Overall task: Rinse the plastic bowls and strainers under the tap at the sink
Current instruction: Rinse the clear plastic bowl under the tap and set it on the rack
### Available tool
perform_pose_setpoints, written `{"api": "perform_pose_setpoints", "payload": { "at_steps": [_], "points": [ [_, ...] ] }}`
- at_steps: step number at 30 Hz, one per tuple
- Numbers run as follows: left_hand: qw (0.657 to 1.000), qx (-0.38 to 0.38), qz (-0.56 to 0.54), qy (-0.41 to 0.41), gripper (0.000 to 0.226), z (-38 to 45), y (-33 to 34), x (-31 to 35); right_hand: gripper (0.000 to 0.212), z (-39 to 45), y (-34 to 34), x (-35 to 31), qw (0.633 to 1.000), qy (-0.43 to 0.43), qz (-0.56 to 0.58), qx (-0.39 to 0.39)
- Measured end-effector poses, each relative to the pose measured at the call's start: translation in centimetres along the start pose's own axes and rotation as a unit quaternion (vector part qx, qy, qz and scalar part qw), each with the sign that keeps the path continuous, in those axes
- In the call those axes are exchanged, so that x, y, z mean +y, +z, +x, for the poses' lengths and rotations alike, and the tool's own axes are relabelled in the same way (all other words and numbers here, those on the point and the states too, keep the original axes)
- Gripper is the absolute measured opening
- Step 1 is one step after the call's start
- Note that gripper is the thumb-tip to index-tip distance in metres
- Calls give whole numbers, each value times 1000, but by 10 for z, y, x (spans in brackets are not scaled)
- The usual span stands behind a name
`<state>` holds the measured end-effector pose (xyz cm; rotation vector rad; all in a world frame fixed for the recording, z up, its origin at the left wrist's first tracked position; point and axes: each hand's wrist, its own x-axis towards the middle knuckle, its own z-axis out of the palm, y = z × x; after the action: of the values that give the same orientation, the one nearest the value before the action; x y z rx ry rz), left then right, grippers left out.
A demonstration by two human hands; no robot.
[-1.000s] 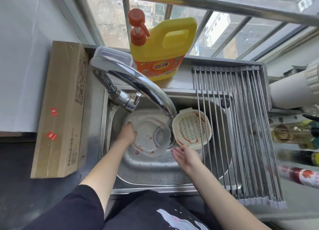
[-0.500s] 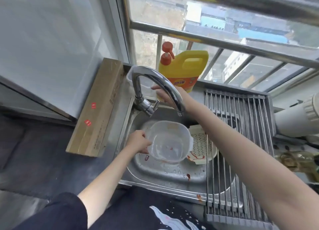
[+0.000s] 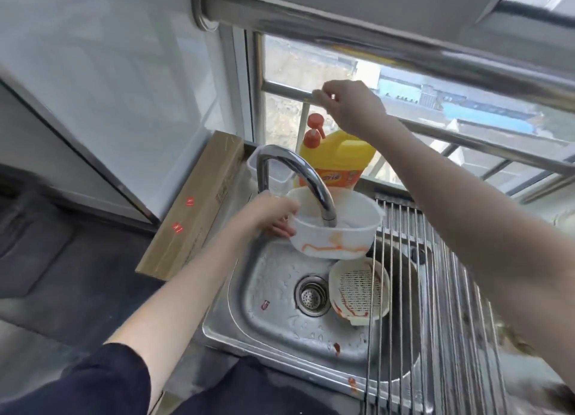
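The left hand (image 3: 270,213) grips the rim of the stained plastic bowl (image 3: 337,231), held under the tap (image 3: 298,178) spout; below it the strainer (image 3: 359,291) lies in the sink (image 3: 267,277); the right hand (image 3: 350,106), raised, fingers curled, touches the window bar (image 3: 466,134).

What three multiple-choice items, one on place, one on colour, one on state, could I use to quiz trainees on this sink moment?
1. Where does the white strainer lie?
A. in the sink basin, beside the drain
B. on the cardboard box
C. on the windowsill

2. What colour is the detergent jug?
A. blue, white cap
B. yellow, orange pump
C. green, black cap

3. What is the left hand doing?
A. resting flat on the counter
B. turning the tap
C. gripping the plastic bowl under the spout

Answers: 1 A, it sits right of the drain. 2 B, yellow body and orange pump behind the tap. 3 C, fingers curl over the bowl's rim with the spout inside it.
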<state>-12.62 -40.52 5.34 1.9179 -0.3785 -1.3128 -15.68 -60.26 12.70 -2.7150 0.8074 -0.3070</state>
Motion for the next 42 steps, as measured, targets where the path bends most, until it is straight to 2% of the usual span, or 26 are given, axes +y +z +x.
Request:
{"api": "perform_pose_setpoints", "payload": {
  "at_steps": [5, 7, 9, 12, 17, 20, 22, 23, 25, 27, 29, 32, 34, 36, 38, 39, 42],
  "points": [
    [994, -54, -100, -9, 11, 14, -4, 26, 44, 39, 15, -18, 983, -102, -110, -104],
    [992, -67, -105, 3, 21, 22, -5, 28, 39, 45, 22, -18, 972, -137, -143, -122],
    [993, -72, -89, 14, 32, 27, -8, 26, 39, 48, 26, -14, 975, -147, -125, -113],
    [994, -78, -75, 16, 34, 31, -11, 24, 45, 49, 35, -4, 982, -149, -83, -84],
    [995, -77, -57, 22, 27, 29, -14, 27, 47, 46, 41, -3, 980, -149, -83, -99],
    [995, -76, -54, 35, 14, 23, -16, 28, 45, 47, 30, -6, 979, -139, -96, -117],
    [995, -74, -46, 41, 8, 19, -18, 27, 46, 44, 20, -10, 986, -120, -79, -83],
    [996, -73, -37, 43, 7, 17, -18, 25, 47, 41, 16, -11, 991, -107, -61, -42],
    [997, -66, -8, 50, 6, 13, -18, 16, 51, 27, 11, -11, 994, -88, 17, 55],
    [997, -43, 28, 62, 15, 9, -17, 1, 53, 3, 8, -5, 987, -82, 105, 90],
    [996, -11, 46, 73, 23, 5, -16, -18, 53, -27, 13, 4, 989, -68, 131, 19],
    [995, 20, 54, 84, 19, -2, -12, -49, 50, -62, 44, 15, 989, -29, 82, -122],
    [991, 40, 81, 104, 12, -6, -8, -64, 40, -72, 65, 15, 985, -28, 79, -149],
    [988, 55, 94, 107, 13, -10, -7, -74, 30, -71, 77, 10, 986, -19, 110, -124],
    [990, 49, 93, 91, 13, -12, -7, -84, 31, -64, 83, 9, 980, 3, 172, -100],
    [992, 43, 89, 78, 13, -14, -7, -88, 29, -61, 86, 9, 977, 7, 176, -124],
    [994, 32, 99, 37, 21, -17, -8, -103, 32, -61, 100, 4, 954, 16, 124, -272]
  ]
}}
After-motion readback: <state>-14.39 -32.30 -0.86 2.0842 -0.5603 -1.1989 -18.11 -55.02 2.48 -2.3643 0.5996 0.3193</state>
